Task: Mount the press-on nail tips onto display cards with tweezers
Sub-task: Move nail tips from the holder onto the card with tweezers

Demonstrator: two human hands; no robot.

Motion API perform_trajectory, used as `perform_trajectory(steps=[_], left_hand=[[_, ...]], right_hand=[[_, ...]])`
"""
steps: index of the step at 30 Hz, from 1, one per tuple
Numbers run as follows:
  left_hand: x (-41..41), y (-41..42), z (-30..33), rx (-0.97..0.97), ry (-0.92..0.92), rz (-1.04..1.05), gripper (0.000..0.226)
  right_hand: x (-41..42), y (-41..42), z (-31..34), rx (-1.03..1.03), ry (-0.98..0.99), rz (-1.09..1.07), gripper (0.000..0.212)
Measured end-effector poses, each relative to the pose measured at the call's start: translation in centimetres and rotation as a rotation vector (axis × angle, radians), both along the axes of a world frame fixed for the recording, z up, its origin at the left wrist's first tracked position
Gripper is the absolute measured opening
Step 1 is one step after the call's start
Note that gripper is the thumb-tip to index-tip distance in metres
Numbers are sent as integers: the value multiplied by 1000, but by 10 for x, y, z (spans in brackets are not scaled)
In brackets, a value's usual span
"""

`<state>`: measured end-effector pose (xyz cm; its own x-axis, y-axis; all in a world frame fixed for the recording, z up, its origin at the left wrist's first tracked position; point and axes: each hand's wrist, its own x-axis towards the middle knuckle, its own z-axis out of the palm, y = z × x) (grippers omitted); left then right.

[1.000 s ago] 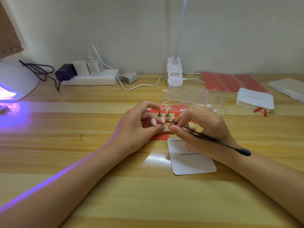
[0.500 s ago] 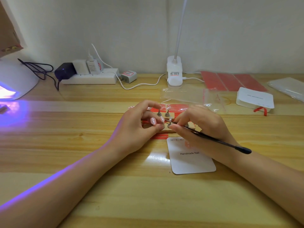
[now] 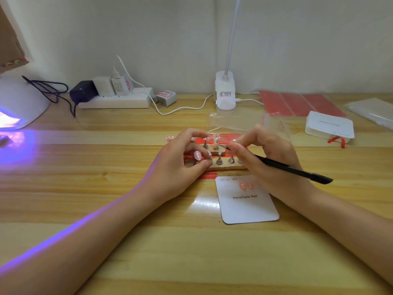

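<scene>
A white display card (image 3: pixel 247 205) printed "Handmade Nail" lies on the wooden table, with pink nail tips (image 3: pixel 246 185) stuck near its top edge. Behind it a wooden holder (image 3: pixel 221 166) carries several small metal stands (image 3: pixel 219 160). My left hand (image 3: pixel 180 165) pinches something small at the holder's left end, between thumb and forefinger; what it is I cannot tell. My right hand (image 3: pixel 263 158) grips black tweezers (image 3: pixel 287 168), whose tips point left above the stands. More pink tips (image 3: pixel 170 138) sit on stands behind my left hand.
Red adhesive strips (image 3: pixel 221 138) lie under and behind the holder. A clear plastic bag (image 3: pixel 240 122), a lamp base (image 3: pixel 225 96), a power strip (image 3: pixel 117 100), a stack of cards (image 3: pixel 329 125), red sheets (image 3: pixel 297 104) and a glowing UV lamp (image 3: pixel 19 105) line the back.
My right hand has lifted the tweezers' tips up and right, away from my left fingertips. My left hand has stayed at the holder's left end.
</scene>
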<state>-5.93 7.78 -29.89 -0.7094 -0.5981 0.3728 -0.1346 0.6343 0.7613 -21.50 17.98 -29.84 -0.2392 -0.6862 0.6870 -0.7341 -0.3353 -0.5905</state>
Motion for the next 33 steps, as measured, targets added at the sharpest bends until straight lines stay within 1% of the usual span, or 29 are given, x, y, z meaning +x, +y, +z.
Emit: perform_trajectory(steps=[3,5,7,9,11,13,16,19,23,25,29,33], left_hand=[[3,4,1,-27,22,18,43],[5,9,4,-91,34,32,41],[8,16,8,-263,35,50,37],[10,21,12,-440,81,41,33],[13,26,14,-547,117,6,23],[15,29,14,-634,59,-41,20],[14,29,10,-746,-148,-65,28],[12,27,8,-721,-257,-59,33],[12,28,6,-667,-282,-72,36],[12,29,6,-658,-282,-72,39],[12,30,5,-637,-276,-72,39],[12,30,6,-625,-302,-76,40]], right_hand=[[-2,3,3,-7,-93,-14,15],[-4,5,7,-7,-148,-31,17],[-7,6,14,-34,-200,-30,17],[-10,7,23,-92,-243,-7,17],[-13,10,32,-140,-269,16,16],[-15,15,35,-154,-256,32,17],[-14,27,26,-112,-134,27,16],[-12,40,9,-73,84,11,20],[-13,47,-5,18,278,38,29],[-16,46,-7,28,387,46,31],[-16,41,-6,-22,591,84,32],[-17,39,-4,-66,732,131,36]])
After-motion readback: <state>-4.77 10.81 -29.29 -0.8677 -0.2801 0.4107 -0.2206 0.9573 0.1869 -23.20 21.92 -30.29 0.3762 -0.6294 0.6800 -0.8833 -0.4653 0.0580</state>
